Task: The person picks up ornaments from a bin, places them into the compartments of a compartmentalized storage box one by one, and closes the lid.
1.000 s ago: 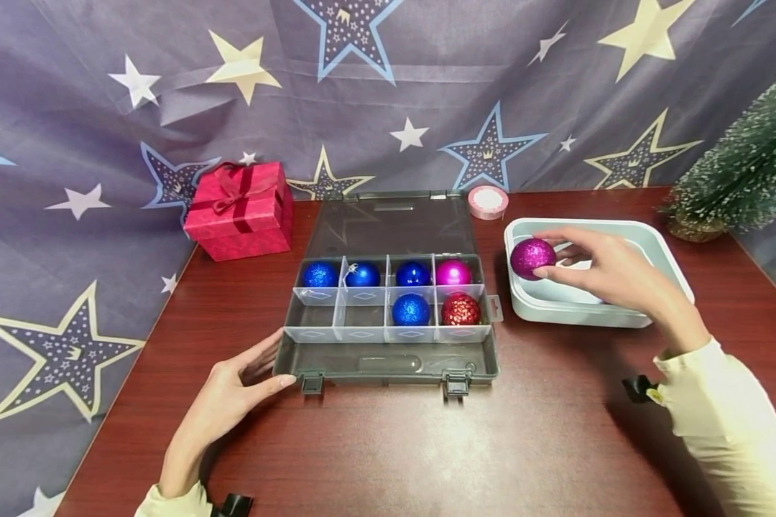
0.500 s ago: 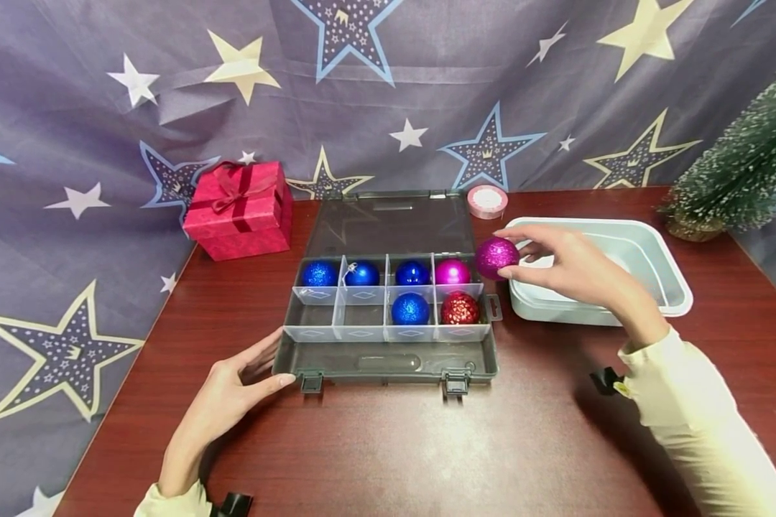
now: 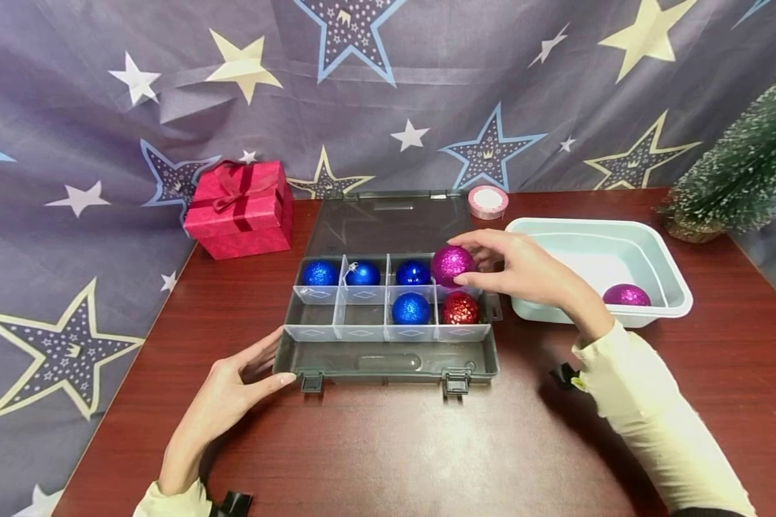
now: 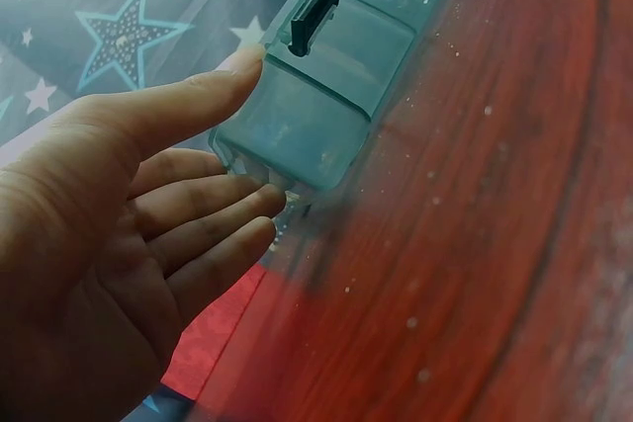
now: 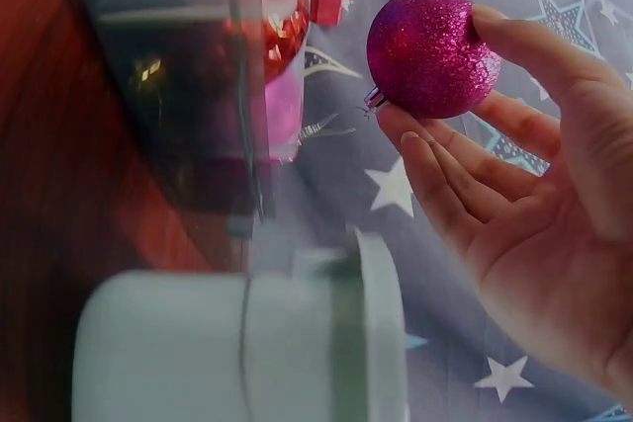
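My right hand (image 3: 524, 269) pinches a magenta glitter bauble (image 3: 453, 266) between thumb and fingers, above the back right compartment of a grey see-through divided box (image 3: 388, 362). In the right wrist view the bauble's silver cap (image 5: 374, 98) points away from the palm. Blue baubles (image 3: 363, 273) sit in the other back compartments, a blue glitter bauble (image 3: 410, 309) and a red bauble (image 3: 460, 309) in the row in front. The held bauble hides the pink one behind it in the head view. With fingers extended, my left hand (image 3: 229, 391) touches the box's front left corner.
A pale green tub (image 3: 524, 310) on the right holds another magenta bauble (image 3: 626, 294). Behind the box's right side lies a pink ribbon roll (image 3: 488, 202). A red gift box (image 3: 239, 212) stands at the back left, a small frosted tree (image 3: 744, 158) at the far right.
My right hand has carried the magenta bauble leftward from the tub to over the box, uncovering another magenta bauble in the tub. The left hand has stayed at the box's corner.
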{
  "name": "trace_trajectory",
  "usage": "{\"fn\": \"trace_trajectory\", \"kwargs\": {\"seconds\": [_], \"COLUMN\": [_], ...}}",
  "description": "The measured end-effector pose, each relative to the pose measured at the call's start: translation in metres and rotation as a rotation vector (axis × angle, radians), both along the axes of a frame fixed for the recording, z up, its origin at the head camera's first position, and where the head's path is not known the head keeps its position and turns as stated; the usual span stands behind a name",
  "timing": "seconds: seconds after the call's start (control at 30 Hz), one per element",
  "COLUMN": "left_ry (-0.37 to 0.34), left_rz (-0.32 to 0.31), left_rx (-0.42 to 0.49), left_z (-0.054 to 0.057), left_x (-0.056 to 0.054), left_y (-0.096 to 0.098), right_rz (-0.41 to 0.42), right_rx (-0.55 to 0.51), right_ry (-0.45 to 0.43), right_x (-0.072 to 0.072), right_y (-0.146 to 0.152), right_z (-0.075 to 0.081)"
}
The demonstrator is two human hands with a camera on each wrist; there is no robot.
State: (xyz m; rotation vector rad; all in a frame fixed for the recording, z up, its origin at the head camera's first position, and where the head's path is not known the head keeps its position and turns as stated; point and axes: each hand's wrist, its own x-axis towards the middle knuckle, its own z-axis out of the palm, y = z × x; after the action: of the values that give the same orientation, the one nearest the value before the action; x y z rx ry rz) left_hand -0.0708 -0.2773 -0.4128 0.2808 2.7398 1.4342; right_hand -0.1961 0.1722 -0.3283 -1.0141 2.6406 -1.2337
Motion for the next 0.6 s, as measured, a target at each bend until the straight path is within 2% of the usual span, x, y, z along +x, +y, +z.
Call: {"fn": "trace_trajectory", "kwargs": {"seconds": [0.17,0.6], "left_ry": [-0.008,-0.003], "left_rz": [-0.001,-0.003], "left_rx": [0.001,0.009], "left_z": [0.0,0.001], "left_x": [-0.001,0.0], "left_y": [0.0,0.0], "right_rz": [0.007,0.079], "right_rx": [-0.009,-0.023], "right_ry": [-0.026,-0.003], "right_x": [-0.002,-0.006], "right_y": [-0.01,-0.04], "right_z": [-0.002,-0.001]}}
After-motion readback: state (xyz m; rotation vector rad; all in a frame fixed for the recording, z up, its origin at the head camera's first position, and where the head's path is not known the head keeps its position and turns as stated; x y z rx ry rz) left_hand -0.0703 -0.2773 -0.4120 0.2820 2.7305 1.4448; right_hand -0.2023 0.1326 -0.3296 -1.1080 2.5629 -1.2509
